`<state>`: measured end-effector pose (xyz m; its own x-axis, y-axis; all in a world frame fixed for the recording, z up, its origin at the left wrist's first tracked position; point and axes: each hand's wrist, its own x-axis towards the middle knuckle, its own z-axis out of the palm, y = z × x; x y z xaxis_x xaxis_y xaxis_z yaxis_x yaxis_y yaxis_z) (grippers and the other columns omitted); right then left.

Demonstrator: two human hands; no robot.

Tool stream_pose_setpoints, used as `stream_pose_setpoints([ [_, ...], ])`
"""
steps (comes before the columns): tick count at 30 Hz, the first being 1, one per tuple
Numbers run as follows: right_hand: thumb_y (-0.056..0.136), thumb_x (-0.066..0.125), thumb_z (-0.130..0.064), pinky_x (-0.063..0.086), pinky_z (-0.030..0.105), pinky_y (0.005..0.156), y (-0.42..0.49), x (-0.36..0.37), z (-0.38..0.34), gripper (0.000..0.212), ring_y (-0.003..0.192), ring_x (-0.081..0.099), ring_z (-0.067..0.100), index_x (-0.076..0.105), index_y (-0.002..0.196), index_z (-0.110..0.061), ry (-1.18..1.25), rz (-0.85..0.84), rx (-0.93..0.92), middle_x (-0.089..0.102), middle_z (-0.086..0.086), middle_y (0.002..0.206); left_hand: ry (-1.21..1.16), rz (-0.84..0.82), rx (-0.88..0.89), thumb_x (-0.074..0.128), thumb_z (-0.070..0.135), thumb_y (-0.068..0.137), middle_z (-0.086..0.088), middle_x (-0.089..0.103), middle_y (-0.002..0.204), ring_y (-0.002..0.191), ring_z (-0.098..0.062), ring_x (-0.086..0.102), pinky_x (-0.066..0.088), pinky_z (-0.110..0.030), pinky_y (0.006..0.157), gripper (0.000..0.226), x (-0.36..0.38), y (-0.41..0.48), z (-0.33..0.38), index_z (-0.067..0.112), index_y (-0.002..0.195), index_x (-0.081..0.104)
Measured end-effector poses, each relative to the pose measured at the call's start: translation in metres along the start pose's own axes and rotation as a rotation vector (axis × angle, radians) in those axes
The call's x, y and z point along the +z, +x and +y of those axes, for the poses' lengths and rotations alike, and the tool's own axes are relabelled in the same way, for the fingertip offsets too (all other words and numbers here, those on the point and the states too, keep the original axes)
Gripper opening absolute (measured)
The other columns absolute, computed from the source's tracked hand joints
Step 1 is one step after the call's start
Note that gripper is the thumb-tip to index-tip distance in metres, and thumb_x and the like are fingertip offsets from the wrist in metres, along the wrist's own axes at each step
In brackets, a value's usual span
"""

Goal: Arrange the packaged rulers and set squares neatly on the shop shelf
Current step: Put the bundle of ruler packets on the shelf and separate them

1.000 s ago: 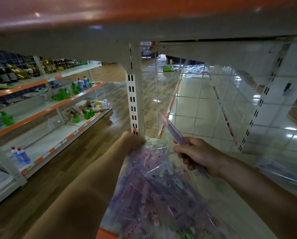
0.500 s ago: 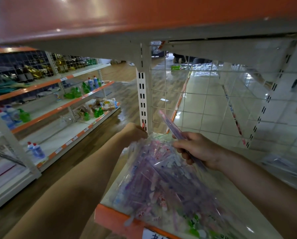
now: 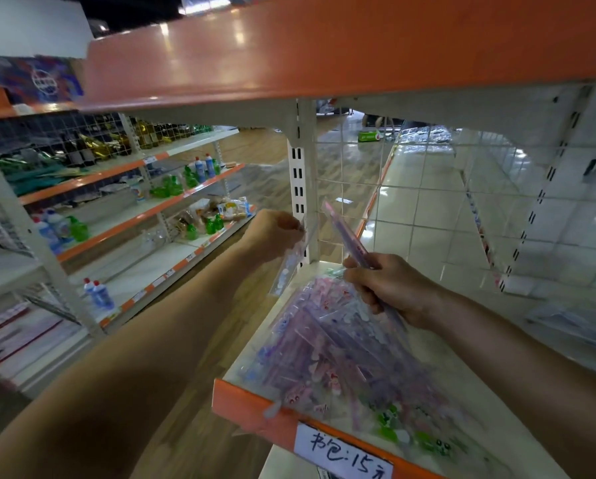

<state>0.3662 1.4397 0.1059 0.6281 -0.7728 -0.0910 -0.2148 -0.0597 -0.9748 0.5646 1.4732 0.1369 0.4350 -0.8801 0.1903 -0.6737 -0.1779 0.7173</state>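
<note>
A heap of clear-packaged purple and pink rulers [image 3: 341,354] lies on the white shelf [image 3: 469,420] with an orange front edge. My right hand [image 3: 390,285] is shut on a few purple ruler packs [image 3: 345,229] that stick up and away above the heap. My left hand [image 3: 272,233] is raised by the white upright post [image 3: 301,181], pinching the top of a clear ruler pack [image 3: 289,264] that hangs down off the shelf's left end.
An orange-edged shelf [image 3: 324,57] hangs low overhead. A wire grid back panel [image 3: 428,202] closes the rear. A handwritten price label [image 3: 345,451] sits on the front edge. Across the wooden aisle stand shelves with bottles [image 3: 172,188].
My left hand has lifted up from the heap's far end with a clear pack hanging from it. The view has pulled back, showing the shelf's front edge and label.
</note>
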Motion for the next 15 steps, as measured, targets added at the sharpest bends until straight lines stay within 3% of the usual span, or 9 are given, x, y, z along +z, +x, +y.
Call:
stream_pose_setpoints([
  [3,0.091,0.057,-0.015,0.038,0.024,0.045,-0.001,0.003,-0.009,0.005,0.049,0.045,0.010,0.058,0.097,-0.013,-0.042,0.117,-0.093,0.050,0.003,0.064,-0.025,0.080,0.119,0.060,0.009,0.090,0.000,0.063,0.073,0.059,-0.008,0.058,0.055,-0.021,0.060,0.009,-0.017,-0.010,0.022,0.007,0.092,0.068],
  [5,0.091,0.058,-0.022,0.040,0.025,0.050,-0.001,0.005,-0.019,0.012,0.055,0.048,0.011,0.060,0.096,-0.011,-0.094,0.174,-0.148,0.053,0.001,0.069,-0.171,0.120,0.128,0.060,0.007,0.089,-0.006,0.065,0.077,0.063,-0.013,0.061,0.058,-0.023,0.060,0.008,-0.027,-0.017,0.037,0.005,0.091,0.067],
  [7,0.088,0.062,-0.030,0.041,0.027,0.055,-0.001,0.009,-0.028,0.020,0.062,0.050,0.011,0.060,0.097,-0.012,-0.109,0.186,-0.204,0.054,-0.002,0.073,-0.370,0.119,0.062,0.059,0.003,0.089,-0.011,0.065,0.079,0.066,-0.018,0.063,0.059,-0.031,0.063,0.007,-0.035,-0.023,0.049,0.002,0.090,0.066],
  [11,0.082,0.071,-0.033,0.045,0.023,0.061,-0.004,0.025,-0.038,0.027,0.073,0.056,0.010,0.053,0.098,-0.021,-0.163,0.082,-0.244,0.057,-0.004,0.083,-0.689,0.021,-0.156,0.058,0.002,0.090,-0.013,0.062,0.075,0.059,-0.018,0.063,0.057,-0.026,0.054,0.006,-0.035,-0.034,0.055,0.000,0.088,0.063],
  [15,0.082,0.070,-0.019,0.045,0.025,0.061,-0.004,0.034,-0.027,0.029,0.074,0.057,0.015,0.056,0.107,-0.013,-0.236,0.016,-0.148,0.060,0.004,0.088,-0.639,-0.118,-0.389,0.058,0.015,0.092,-0.011,0.064,0.076,0.058,-0.018,0.066,0.057,-0.030,0.055,0.012,-0.033,-0.038,0.020,0.004,0.087,0.061],
])
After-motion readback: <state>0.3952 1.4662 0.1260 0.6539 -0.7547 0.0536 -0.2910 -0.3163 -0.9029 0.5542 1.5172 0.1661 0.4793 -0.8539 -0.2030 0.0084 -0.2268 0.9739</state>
